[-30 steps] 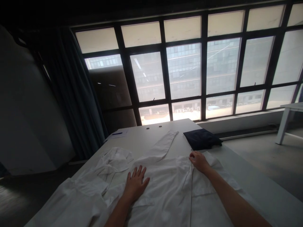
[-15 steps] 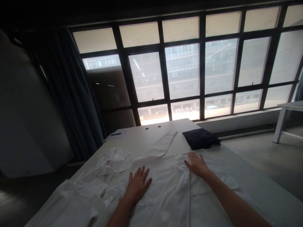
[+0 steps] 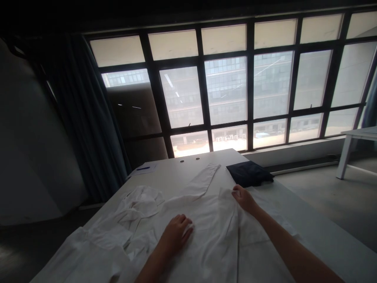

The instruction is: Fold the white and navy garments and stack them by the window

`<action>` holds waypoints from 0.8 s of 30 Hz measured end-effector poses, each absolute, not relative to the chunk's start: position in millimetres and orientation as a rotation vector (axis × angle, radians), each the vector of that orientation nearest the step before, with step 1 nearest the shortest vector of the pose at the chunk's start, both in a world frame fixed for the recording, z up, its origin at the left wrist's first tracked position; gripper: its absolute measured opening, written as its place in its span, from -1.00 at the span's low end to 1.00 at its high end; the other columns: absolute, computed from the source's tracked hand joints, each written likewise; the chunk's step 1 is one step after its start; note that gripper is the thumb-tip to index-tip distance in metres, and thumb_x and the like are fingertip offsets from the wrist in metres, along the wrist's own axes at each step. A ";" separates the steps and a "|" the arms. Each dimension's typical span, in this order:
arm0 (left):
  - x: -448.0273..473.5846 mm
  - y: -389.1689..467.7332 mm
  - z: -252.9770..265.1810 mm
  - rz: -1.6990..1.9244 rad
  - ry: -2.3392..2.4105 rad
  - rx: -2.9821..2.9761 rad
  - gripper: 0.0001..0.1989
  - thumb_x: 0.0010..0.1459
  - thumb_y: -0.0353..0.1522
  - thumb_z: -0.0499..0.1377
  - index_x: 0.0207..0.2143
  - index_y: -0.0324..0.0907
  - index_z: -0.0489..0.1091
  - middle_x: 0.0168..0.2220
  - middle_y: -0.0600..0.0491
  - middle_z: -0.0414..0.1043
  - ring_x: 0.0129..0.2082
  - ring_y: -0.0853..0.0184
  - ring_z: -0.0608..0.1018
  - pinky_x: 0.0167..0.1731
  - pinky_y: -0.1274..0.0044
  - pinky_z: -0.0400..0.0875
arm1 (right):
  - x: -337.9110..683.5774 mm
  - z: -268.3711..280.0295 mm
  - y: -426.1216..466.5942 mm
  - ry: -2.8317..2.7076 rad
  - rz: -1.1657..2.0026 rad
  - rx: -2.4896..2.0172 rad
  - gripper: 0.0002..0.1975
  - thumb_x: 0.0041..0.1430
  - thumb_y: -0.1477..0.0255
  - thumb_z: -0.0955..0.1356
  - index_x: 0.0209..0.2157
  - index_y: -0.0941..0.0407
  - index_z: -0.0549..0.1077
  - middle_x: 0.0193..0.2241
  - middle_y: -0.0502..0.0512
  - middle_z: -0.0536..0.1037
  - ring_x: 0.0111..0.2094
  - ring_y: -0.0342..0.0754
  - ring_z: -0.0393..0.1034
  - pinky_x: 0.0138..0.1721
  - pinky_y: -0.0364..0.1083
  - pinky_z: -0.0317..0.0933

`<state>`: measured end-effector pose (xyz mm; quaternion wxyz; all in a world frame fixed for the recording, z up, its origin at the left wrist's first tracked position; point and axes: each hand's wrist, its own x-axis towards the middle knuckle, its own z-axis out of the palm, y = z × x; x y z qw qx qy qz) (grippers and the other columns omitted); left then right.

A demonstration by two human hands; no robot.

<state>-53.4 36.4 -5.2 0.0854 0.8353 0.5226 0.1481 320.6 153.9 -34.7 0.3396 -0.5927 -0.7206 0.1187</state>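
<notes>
Head view: right hand (image 3: pixel 245 199) pinches white garment (image 3: pixel 209 232); left hand (image 3: pixel 176 231) touches it, its grip too shaded to tell.

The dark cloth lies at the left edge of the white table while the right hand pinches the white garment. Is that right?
Not quite: the head view shows the dark cloth at the right edge of the white table, not the left. The right hand does pinch the white garment.
</notes>
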 end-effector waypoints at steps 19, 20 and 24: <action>-1.6 11.5 -14.5 0.245 1.644 2.254 -0.84 0.21 -0.22 0.13 -0.26 -0.08 0.41 -0.22 0.04 0.53 -0.24 0.24 0.51 -0.23 0.49 0.32 | 332.8 -40.5 147.3 -1.916 0.227 -1.744 -0.72 0.26 0.55 0.18 -0.20 0.09 0.50 -0.19 0.11 0.58 -0.15 -0.02 0.44 -0.12 -0.11 0.15; -0.5 10.6 -12.5 0.275 1.649 2.273 -0.84 0.20 -0.24 0.14 -0.22 -0.08 0.42 -0.18 0.02 0.53 -0.20 0.22 0.51 -0.18 0.48 0.33 | 333.4 -40.5 145.4 -1.924 0.209 -1.764 -0.72 0.25 0.56 0.18 -0.22 0.09 0.51 -0.18 0.13 0.58 -0.12 -0.01 0.43 -0.09 -0.09 0.15; 6.6 3.9 -8.3 0.371 1.492 2.450 -0.71 0.19 -0.28 0.17 -0.02 -0.03 0.42 0.08 -0.02 0.44 0.06 0.15 0.44 0.11 0.37 0.27 | 325.4 -40.4 139.1 -1.984 0.145 -1.815 -0.72 0.18 0.57 0.23 -0.20 0.13 0.54 -0.07 0.25 0.55 0.03 0.11 0.36 0.07 0.02 0.09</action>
